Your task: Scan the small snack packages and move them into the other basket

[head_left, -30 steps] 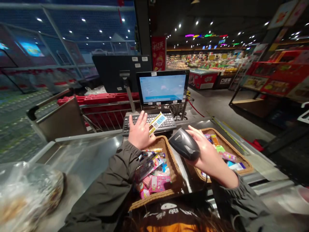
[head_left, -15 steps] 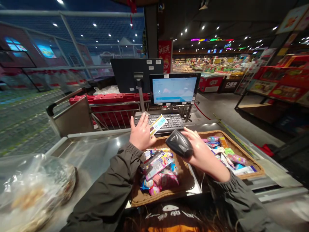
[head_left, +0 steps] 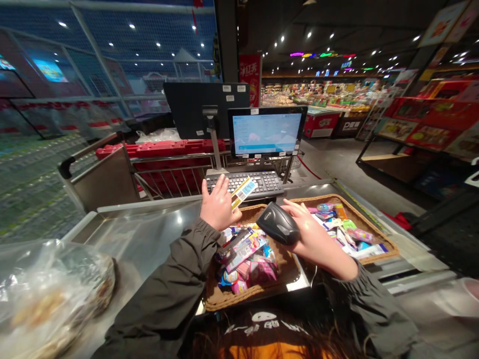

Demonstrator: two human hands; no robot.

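My left hand (head_left: pixel 220 204) is closed on a small flat packet (head_left: pixel 244 192), yellow, white and blue with a barcode, held just in front of the keyboard (head_left: pixel 267 182). Black and rounded, a handheld barcode scanner (head_left: pixel 277 223) sits in my right hand (head_left: pixel 312 237), its head turned left toward the packet. The scanner's handle is hidden in my palm. Below my hands is a wicker basket (head_left: pixel 219 300) of small wrapped snacks (head_left: pixel 245 254). To the right, a second wicker basket (head_left: pixel 392 248) holds more colourful packets (head_left: pixel 350 232).
A lit monitor (head_left: pixel 266 133) stands behind the keyboard, beside a dark screen (head_left: pixel 200 117) seen from the back. At the left, a clear plastic bag (head_left: pixel 48 279) with food in it lies on the metal counter (head_left: pixel 145 239). Beyond is a cart with red contents (head_left: pixel 160 149).
My head has turned slightly, so the scene sits a little further left and higher. The packet's barcode now shows more plainly. Both hands keep their holds.
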